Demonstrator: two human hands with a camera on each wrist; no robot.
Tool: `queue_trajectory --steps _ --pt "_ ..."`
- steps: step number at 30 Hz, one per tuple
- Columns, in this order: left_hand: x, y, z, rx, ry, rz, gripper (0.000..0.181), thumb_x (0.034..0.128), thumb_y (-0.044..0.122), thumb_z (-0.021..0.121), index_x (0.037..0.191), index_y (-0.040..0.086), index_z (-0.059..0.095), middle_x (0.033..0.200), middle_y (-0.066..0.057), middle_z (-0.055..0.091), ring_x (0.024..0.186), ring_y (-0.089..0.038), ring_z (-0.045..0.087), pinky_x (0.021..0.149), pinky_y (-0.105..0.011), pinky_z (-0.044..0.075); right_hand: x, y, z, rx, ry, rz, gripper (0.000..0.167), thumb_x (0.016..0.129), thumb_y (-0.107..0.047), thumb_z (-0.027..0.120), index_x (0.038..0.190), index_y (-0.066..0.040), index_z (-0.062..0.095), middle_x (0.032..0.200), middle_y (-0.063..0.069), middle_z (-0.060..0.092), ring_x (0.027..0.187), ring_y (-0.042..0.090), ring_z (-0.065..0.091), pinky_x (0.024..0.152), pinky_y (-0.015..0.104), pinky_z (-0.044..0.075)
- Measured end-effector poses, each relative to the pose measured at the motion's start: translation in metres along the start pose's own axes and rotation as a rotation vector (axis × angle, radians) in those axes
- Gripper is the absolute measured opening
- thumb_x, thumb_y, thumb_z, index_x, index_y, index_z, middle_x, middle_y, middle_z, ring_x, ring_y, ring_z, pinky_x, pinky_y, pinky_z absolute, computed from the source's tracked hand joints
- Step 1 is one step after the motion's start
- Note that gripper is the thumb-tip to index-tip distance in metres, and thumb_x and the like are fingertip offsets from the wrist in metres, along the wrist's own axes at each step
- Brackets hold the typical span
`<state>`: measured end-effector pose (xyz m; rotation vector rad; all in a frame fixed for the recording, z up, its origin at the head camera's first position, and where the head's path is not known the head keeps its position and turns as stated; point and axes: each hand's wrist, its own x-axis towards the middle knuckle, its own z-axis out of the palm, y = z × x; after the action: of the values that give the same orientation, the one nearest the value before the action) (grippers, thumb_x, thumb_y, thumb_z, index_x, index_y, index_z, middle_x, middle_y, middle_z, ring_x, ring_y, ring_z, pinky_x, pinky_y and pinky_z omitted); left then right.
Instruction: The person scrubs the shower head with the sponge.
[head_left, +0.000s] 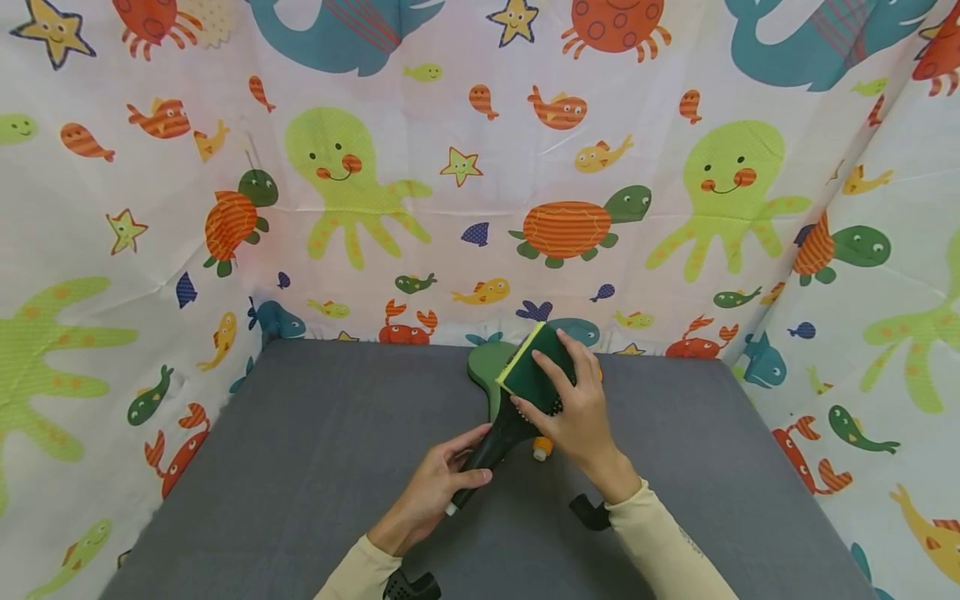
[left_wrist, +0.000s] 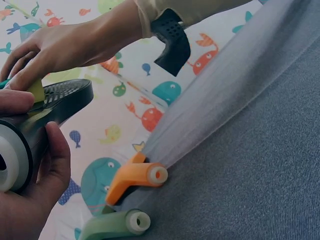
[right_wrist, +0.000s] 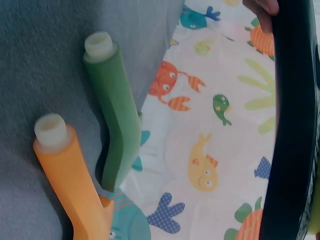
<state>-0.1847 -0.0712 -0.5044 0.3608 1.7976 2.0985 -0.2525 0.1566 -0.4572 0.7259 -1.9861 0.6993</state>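
My left hand (head_left: 435, 483) grips the handle of a black shower head (head_left: 495, 442), which is held tilted above the table with its head up and to the right. My right hand (head_left: 581, 412) holds a green and yellow sponge (head_left: 531, 379), its fingers spread over the green side. The sponge's yellow side lies against the perforated face of the shower head, as the left wrist view shows at the black head (left_wrist: 70, 97). That face is partly hidden under the sponge. In the right wrist view the shower head's dark side (right_wrist: 295, 120) fills the right edge.
Behind the hands, a green shower head (head_left: 487, 367) and an orange shower head (head_left: 542, 448) lie on the grey table (head_left: 337, 467); the orange one is mostly hidden in the head view. A curtain printed with sea animals (head_left: 465, 233) encloses the back and sides.
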Motion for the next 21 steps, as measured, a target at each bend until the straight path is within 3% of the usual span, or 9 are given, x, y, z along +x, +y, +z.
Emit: queue_trajectory --steps 5,15,21 --pt "0.000 0.002 0.004 -0.007 -0.008 0.008 0.068 0.0880 0.014 0.072 0.149 0.014 0.043 0.146 -0.016 0.048 0.126 -0.024 0.055 0.093 -0.027 0.049 0.004 0.002 -0.005 -0.012 -0.003 0.034 0.067 0.085 -0.064 0.062 0.132 -0.016 0.062 0.150 0.019 0.042 0.131 0.041 0.042 0.088 0.060 0.052" --pt "0.003 0.005 0.004 -0.009 0.011 0.003 0.069 0.0902 0.015 0.069 0.152 0.014 0.038 0.151 -0.016 0.042 0.131 -0.026 0.052 0.095 -0.027 0.049 -0.002 -0.008 -0.004 0.014 -0.093 -0.005 0.066 0.085 -0.064 0.062 0.132 -0.018 0.062 0.149 0.019 0.043 0.134 0.039 0.042 0.102 0.062 0.042" --pt "0.005 0.009 0.004 -0.058 0.056 0.013 0.070 0.0890 0.011 0.069 0.151 0.014 0.038 0.150 -0.014 0.042 0.131 -0.023 0.051 0.094 -0.025 0.050 -0.007 -0.014 -0.004 0.028 -0.105 -0.029 0.064 0.085 -0.062 0.064 0.130 -0.017 0.064 0.148 0.020 0.045 0.133 0.039 0.043 0.100 0.062 0.044"
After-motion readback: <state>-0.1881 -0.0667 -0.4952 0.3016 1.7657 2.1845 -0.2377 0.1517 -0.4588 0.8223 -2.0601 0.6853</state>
